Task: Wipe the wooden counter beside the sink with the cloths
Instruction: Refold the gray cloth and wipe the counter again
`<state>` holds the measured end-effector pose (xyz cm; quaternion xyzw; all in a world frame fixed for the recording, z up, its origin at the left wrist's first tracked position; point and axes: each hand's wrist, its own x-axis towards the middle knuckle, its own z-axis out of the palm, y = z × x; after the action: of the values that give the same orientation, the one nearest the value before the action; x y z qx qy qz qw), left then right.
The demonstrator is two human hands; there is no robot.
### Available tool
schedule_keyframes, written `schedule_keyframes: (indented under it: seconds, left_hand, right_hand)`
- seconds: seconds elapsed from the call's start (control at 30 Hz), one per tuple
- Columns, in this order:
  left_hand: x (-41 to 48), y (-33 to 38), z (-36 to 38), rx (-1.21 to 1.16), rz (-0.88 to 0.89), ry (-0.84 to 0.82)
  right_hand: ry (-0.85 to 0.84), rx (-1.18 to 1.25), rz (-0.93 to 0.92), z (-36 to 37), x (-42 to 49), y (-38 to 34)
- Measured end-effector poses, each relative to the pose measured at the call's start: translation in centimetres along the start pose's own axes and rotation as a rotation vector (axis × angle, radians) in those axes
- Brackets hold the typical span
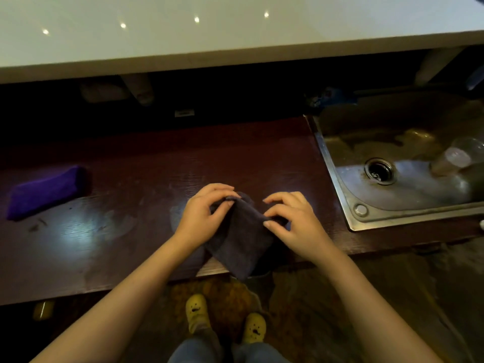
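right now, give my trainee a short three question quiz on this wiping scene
1. True or false: the folded purple cloth lies inside the steel sink.
2. What do the left hand and right hand hold? A) a dark grey cloth B) a sponge C) a brush
3. Fill in: the clear plastic cup lies on its side in the ____.

Key: 1 false, it lies on the dark wooden counter; 2 A, the dark grey cloth; 3 sink.

Dim, soft-focus wide-angle view with bowed edges; glare pools on the wooden counter (76,231), seemingly from overhead spotlights.
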<state>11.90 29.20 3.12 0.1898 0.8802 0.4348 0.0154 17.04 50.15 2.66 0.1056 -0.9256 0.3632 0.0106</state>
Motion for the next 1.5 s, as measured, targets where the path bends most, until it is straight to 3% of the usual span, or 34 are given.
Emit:
schedule_keyframes:
  seconds: [0.17,0.3,0.37,0.43,0.5,0.63,0.8,1.03,1.2,1.27,1.4,1.5]
  left_hand:
    - [0.5,3.0,-2.2,0.008,0.194,0.001]
    - [1.2,5.9,-4.2,-0.073,0.276,0.038]
    - [1.5,6.8,-5.3,-0.11,0.298,0.12]
    - [1.9,7.1,-6.3,-0.124,0.3,0.208]
    - [1.9,6.8,-7.2,-0.133,0.262,0.281]
    - [1.7,5.2,-8.2,-0.138,0.114,0.349]
    - [0.6,5.2,-6.4,-0.23,-0.062,0.368]
    - [-2.5,8.3,-0.1,-0.402,-0.183,0.099]
    - [-2.3,8.3,0.0,-0.269,-0.188,0.056]
    - [-1.9,7.9,-0.3,-0.197,-0.161,0.06]
    - [-0.3,7.7,-1.1,-0.209,-0.139,-0.014]
    - [1.3,8.8,-1.7,-0.266,0.012,-0.163]
  right_hand:
    - [-0.181,0.138,-0.076,-2.2,-0.3,-0.6]
    - [-0.391,-0.065,-0.022,-3.2,0.5,1.2]
    - [-0.409,-0.066,0.027,-3.5,0.6,2.4]
    - [-0.346,0.11,0.151,-4.7,0.5,2.9]
    - [-0.248,0.255,0.215,-6.3,0.2,3.0]
    - [-0.04,0.3,0.289,-8.9,0.5,2.5]
    - [0.016,0.387,0.479,-7.7,0.8,-0.2]
    - [-0.113,0.782,0.502,-3.9,1.0,-6.3]
    - [-0.261,0.894,0.512,-5.0,1.7,-7.1]
    - [-0.293,0.757,0.443,-6.1,1.7,-6.7]
    - [-0.129,-0.008,0.181,-8.4,3.0,-3.1]
    - [-0.261,0.058,0.114,-9.6,3.7,-2.2]
